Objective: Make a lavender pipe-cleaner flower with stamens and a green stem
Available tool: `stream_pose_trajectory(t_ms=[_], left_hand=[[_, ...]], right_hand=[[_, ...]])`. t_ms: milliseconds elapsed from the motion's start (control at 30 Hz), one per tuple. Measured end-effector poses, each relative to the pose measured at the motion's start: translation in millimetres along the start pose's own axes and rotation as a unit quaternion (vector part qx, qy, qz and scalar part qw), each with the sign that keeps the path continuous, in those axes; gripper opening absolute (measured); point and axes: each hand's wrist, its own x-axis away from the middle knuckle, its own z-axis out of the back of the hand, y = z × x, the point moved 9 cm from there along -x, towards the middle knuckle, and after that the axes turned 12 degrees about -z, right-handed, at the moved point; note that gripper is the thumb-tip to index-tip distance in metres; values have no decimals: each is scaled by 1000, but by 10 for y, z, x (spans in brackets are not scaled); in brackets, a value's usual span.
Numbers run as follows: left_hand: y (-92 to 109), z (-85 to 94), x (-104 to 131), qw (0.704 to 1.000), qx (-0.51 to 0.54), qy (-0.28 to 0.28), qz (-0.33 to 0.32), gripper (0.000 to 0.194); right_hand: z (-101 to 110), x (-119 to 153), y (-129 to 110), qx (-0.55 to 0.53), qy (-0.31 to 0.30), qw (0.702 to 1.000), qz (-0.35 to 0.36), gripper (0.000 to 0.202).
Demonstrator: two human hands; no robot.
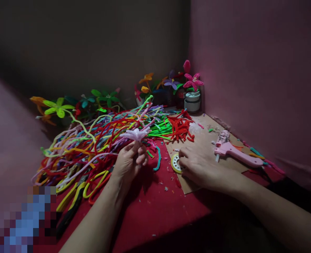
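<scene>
My left hand [131, 157] is closed around the base of a pale lilac pipe-cleaner flower [136, 134], whose petals fan out above the fingers. Over on the cardboard, my right hand [196, 163] curls its fingers on the right edge of a roll of tape [175, 163]. The roll has a yellowish rim and a white core with holes; its right side is hidden by those fingers. A bent teal pipe-cleaner piece [159, 159] lies between the two hands.
A large heap of coloured pipe cleaners [92, 135] spreads on the left, with yellow-handled pliers [75, 193] before it. Red pipe-cleaner pieces [180, 127] lie near a pink glue gun [237, 153] on cardboard [203, 135]. Finished flowers [194, 81] stand along the walls.
</scene>
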Motion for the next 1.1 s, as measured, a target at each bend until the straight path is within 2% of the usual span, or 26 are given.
stream_pose_trajectory(t_ms=[100, 267, 333, 467, 567, 700, 900, 1000, 1100], left_hand=[[35, 4, -5, 1000, 13, 0, -7, 16], [78, -68, 37, 1000, -11, -13, -9, 15], [95, -116, 66, 999, -24, -20, -12, 17], [110, -173, 103, 1000, -18, -14, -14, 18], [100, -178, 105, 1000, 3, -1, -12, 19], [55, -147, 100, 1000, 22, 12, -2, 16], [-13, -44, 86, 999, -7, 38, 15, 16], [-18, -33, 79, 999, -10, 43, 19, 15], [-23, -36, 82, 999, -8, 46, 21, 15]], right_hand=[[54, -26, 32, -37, 26, 999, -1, 8], [451, -51, -41, -182, 107, 977, 18, 2], [542, -104, -49, -247, 116, 962, 5, 4], [519, -256, -35, -335, 102, 936, -40, 4], [461, -324, -38, -358, 106, 926, -47, 5], [398, -346, -48, -347, 110, 930, -54, 6], [382, -354, -106, -314, 107, 941, -66, 5], [379, -369, -135, -322, 96, 939, -69, 16], [403, -395, -208, -341, 86, 936, -31, 32]])
